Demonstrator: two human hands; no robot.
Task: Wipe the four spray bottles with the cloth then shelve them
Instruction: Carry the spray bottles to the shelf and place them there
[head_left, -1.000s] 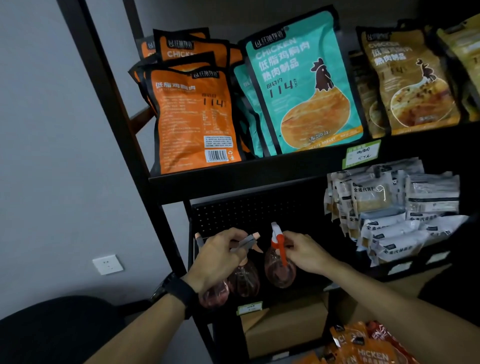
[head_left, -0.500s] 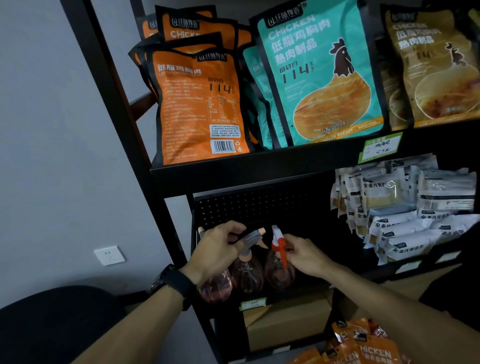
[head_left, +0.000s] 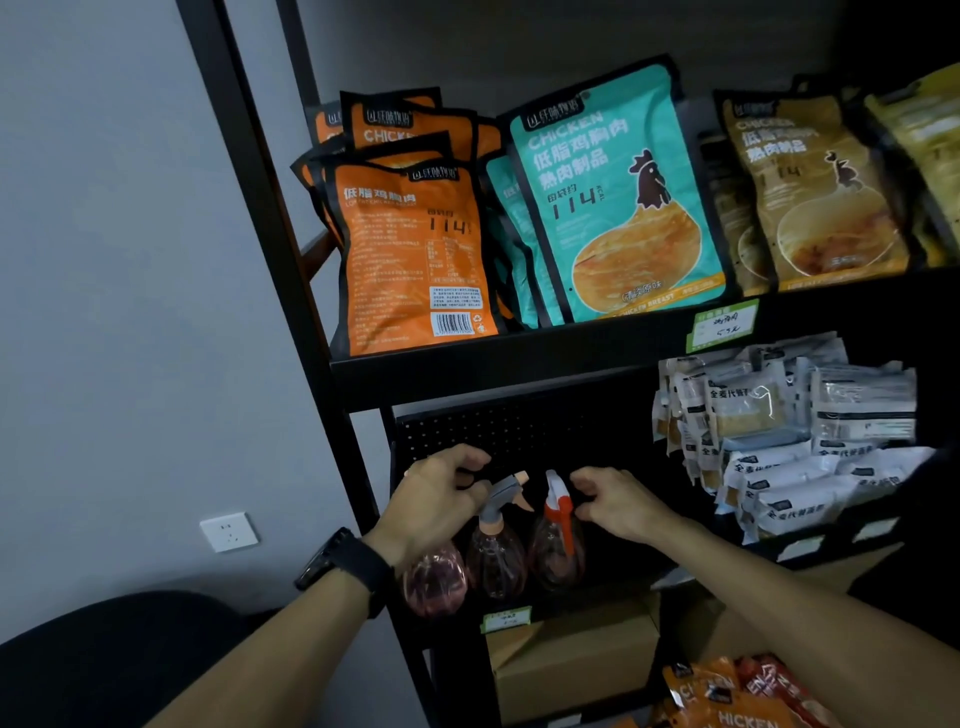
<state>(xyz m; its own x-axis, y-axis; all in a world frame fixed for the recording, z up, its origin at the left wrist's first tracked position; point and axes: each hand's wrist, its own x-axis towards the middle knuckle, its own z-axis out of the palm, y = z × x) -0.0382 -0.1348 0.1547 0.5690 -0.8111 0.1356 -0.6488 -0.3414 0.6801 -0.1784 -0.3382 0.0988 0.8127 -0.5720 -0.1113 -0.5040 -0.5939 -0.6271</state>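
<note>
Left hand (head_left: 436, 499) hides leftmost spray bottle (head_left: 434, 582) head; grip unclear. Right hand (head_left: 610, 501) loosely curled, holding nothing visible.

Head view – faces forward-down, close to shelf (head_left: 519, 358).

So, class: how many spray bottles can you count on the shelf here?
3 visible, in a row on the lower shelf: a leftmost bottle partly behind the left hand, a grey-trigger bottle in the middle, and a red-trigger bottle nearest the right hand. A fourth may be hidden.
</note>
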